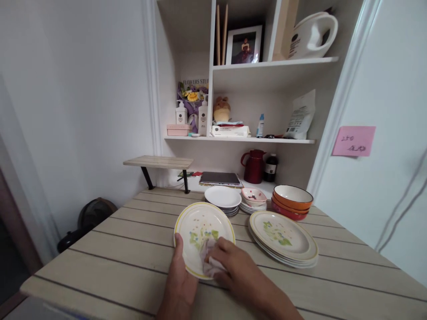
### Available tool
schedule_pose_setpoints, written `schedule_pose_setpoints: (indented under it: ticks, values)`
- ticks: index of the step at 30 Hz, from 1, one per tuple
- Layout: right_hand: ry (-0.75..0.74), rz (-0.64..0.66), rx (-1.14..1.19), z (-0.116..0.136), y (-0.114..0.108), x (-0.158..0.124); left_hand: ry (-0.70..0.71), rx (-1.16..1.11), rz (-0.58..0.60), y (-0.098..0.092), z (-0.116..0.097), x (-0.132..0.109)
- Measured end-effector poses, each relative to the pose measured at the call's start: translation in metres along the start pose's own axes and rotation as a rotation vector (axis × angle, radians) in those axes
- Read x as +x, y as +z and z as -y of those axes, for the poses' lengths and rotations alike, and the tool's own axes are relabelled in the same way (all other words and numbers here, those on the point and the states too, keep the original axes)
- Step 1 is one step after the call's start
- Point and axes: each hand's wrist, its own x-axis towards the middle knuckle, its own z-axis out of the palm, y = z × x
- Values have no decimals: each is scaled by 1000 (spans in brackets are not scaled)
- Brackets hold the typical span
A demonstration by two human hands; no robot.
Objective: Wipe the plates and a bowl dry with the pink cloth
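A round cream plate (188, 222) with a yellow rim and a floral print is tilted up above the table. My left hand (180, 271) grips its lower left edge, the thumb lying over the rim and the other fingers hidden behind. Bunched in my right hand (233, 264) is a pale cloth (211, 260), pressed against the lower right of the plate's face. To the right lies a stack of larger plates (296, 235) with a similar floral print. Just behind the held plate stands a stack of white plates (223, 196).
Orange and red bowls (292, 202) are stacked at the back right. Small pink-patterned bowls (254, 195) sit on small plates. A red jug (254, 166), a dark bottle (271, 168) and a flat dark laptop-like object (220, 178) line the back. A small raised shelf (158, 162) stands at the back left.
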Motion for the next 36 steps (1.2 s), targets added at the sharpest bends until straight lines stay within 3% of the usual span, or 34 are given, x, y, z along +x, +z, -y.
schedule_pose_setpoints:
  ticks: [2,5,10,13,16,20,25,30,33,36]
  values:
    - [-49,-17,27,12,8,5,18,3,-23,4,3,-1]
    - [-43,-158,-57,15,13,24,-29,48,-5,12,8,-4]
    - [135,-323,-225,-10,-2,40,-154,68,128,18,14,-5]
    - [263,-310,-238,-26,-11,29,-137,35,217,13,11,-2]
    - [240,-235,-167,-25,-10,13,-100,23,242,6,3,-1]
    - [85,-121,-68,1,4,3,-85,70,167,4,-4,-5]
    - [-51,-159,-54,17,14,17,-28,112,32,15,3,-8]
    - [111,-297,-185,-7,0,34,-109,98,49,19,10,-8]
    - [237,-330,-256,-26,-10,30,-131,45,142,12,10,-3]
    - [267,-314,-230,-32,-15,17,-68,-16,248,5,8,1]
